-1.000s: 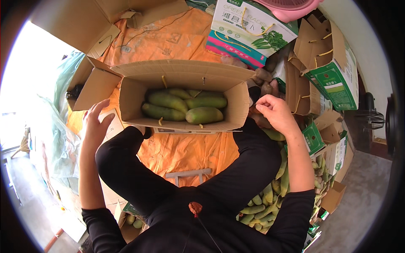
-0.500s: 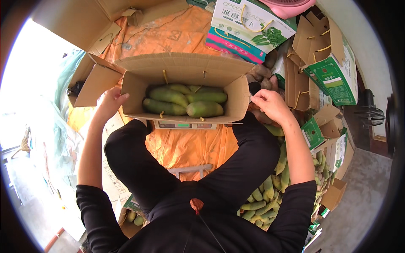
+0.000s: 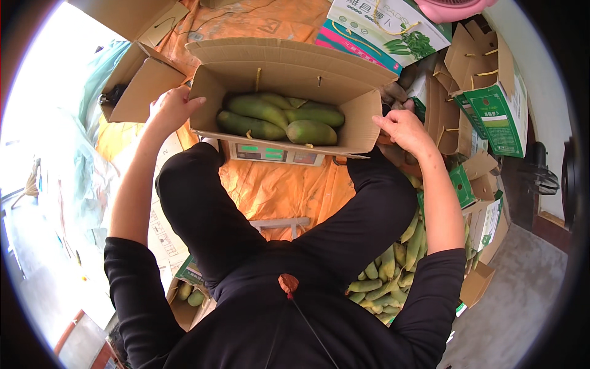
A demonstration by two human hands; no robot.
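Both hands now grip the cardboard box (image 3: 289, 86) of green mangoes (image 3: 279, 117): left hand (image 3: 172, 107), right hand (image 3: 402, 129).

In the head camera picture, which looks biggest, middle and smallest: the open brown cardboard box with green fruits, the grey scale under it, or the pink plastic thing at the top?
1. Open brown cardboard box.
2. Grey scale, mostly hidden beneath it.
3. Pink plastic thing, cut off by the picture's rim, so its rank is unsure.
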